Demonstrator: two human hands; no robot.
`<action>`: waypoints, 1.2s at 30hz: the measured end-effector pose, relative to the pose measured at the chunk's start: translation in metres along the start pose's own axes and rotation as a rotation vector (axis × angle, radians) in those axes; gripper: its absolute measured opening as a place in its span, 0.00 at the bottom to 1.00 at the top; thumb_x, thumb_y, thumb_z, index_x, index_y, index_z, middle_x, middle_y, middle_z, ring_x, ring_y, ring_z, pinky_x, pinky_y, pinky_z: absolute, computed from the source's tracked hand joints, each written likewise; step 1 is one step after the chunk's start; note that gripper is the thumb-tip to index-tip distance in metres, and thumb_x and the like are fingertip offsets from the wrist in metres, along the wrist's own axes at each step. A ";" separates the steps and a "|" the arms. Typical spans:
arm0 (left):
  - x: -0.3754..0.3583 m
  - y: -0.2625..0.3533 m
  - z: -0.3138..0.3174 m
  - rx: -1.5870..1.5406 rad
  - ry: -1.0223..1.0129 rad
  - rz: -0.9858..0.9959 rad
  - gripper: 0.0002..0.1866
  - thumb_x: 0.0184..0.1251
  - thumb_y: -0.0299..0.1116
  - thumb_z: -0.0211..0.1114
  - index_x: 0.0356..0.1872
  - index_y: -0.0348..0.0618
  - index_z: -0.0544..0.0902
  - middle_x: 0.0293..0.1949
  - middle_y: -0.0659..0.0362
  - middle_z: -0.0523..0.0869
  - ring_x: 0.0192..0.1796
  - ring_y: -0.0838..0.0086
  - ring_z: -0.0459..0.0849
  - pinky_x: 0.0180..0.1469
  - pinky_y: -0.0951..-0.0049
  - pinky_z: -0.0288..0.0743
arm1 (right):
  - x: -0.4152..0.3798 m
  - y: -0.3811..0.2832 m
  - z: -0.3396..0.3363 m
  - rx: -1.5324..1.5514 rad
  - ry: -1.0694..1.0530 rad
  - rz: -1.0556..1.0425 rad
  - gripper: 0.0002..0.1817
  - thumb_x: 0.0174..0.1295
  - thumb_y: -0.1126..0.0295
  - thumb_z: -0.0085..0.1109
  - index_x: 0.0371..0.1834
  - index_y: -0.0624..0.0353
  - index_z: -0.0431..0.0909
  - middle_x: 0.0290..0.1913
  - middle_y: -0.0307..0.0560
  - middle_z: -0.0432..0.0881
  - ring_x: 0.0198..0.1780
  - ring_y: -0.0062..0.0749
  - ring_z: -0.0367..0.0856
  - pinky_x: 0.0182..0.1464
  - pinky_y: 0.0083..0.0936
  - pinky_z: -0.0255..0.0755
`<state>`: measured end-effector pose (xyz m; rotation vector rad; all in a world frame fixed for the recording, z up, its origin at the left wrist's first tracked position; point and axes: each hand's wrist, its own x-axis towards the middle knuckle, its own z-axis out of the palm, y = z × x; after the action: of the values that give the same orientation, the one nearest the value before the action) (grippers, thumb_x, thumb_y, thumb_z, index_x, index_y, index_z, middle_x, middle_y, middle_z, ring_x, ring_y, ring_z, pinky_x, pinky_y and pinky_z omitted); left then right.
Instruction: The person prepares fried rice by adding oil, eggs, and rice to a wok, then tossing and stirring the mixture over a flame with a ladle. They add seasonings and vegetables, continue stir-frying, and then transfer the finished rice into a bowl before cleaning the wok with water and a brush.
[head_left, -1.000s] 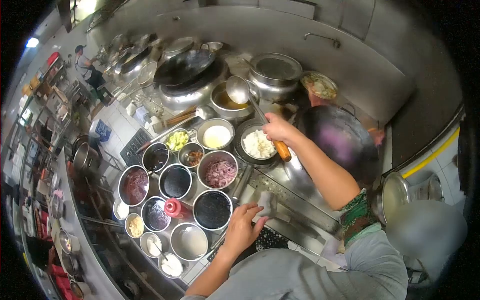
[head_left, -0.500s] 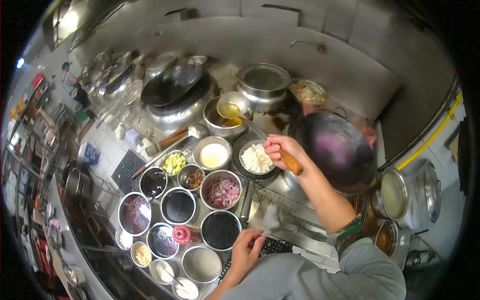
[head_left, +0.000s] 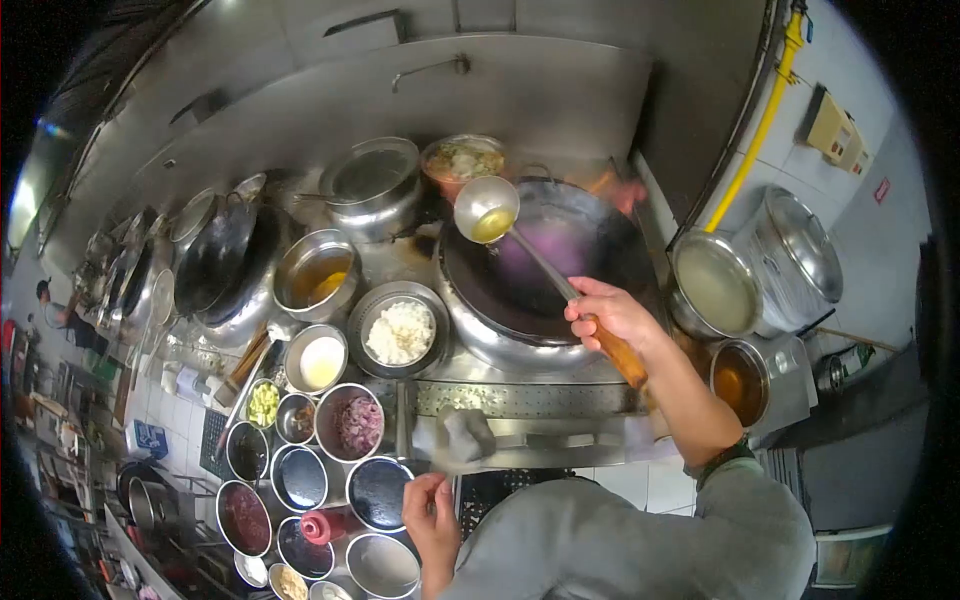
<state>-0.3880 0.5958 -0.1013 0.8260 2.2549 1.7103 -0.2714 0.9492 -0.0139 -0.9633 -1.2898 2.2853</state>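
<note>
My right hand (head_left: 612, 312) is closed around the wooden handle of a metal ladle (head_left: 545, 262). Some clear yellow liquid, like oil, lies in the ladle's bowl, which is over the left rim of a dark wok (head_left: 610, 245) on the stove. A purple glow shows inside the wok. Down by the containers, my left hand (head_left: 430, 515) has loosely bent fingers and nothing visible in it. The nearest container to it is a round pot with a dark surface (head_left: 380, 495).
A pot of yellow liquid (head_left: 310, 280), white crumbly food (head_left: 400, 333), sliced red onion (head_left: 358, 425) and a red squeeze bottle (head_left: 322, 525) are on the left. A grey cloth (head_left: 466, 433) lies on the front ledge. Right of the wok stands a pot of cloudy liquid (head_left: 715, 285).
The ladle with yellow liquid has moved from above the oil pot to the wok's left rim. My view has turned right. My left hand stays low near the containers.
</note>
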 end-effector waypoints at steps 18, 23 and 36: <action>-0.059 0.053 0.088 0.062 0.071 -0.107 0.05 0.67 0.23 0.64 0.42 0.36 0.83 0.39 0.56 0.83 0.37 0.75 0.80 0.39 0.76 0.74 | -0.014 -0.030 -0.148 -0.412 0.130 -0.112 0.34 0.67 0.75 0.53 0.76 0.59 0.54 0.33 0.41 0.73 0.23 0.21 0.71 0.20 0.24 0.69; -0.083 0.041 0.092 0.063 0.141 -0.084 0.05 0.67 0.22 0.64 0.42 0.37 0.84 0.39 0.55 0.83 0.35 0.74 0.80 0.37 0.76 0.73 | -0.033 -0.039 -0.142 -0.164 0.037 -0.096 0.32 0.67 0.75 0.52 0.74 0.60 0.56 0.34 0.41 0.74 0.23 0.20 0.70 0.20 0.22 0.69; -0.184 0.084 0.005 0.300 0.486 -0.137 0.08 0.66 0.26 0.68 0.44 0.38 0.86 0.43 0.52 0.86 0.44 0.66 0.86 0.42 0.71 0.79 | 0.075 0.060 0.138 -0.216 -0.442 -0.142 0.06 0.72 0.69 0.50 0.35 0.55 0.70 0.24 0.34 0.70 0.20 0.15 0.67 0.20 0.17 0.66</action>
<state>-0.2073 0.5166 -0.0572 0.3051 2.8599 1.6713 -0.4201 0.8766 -0.0452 -0.4133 -1.7487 2.3596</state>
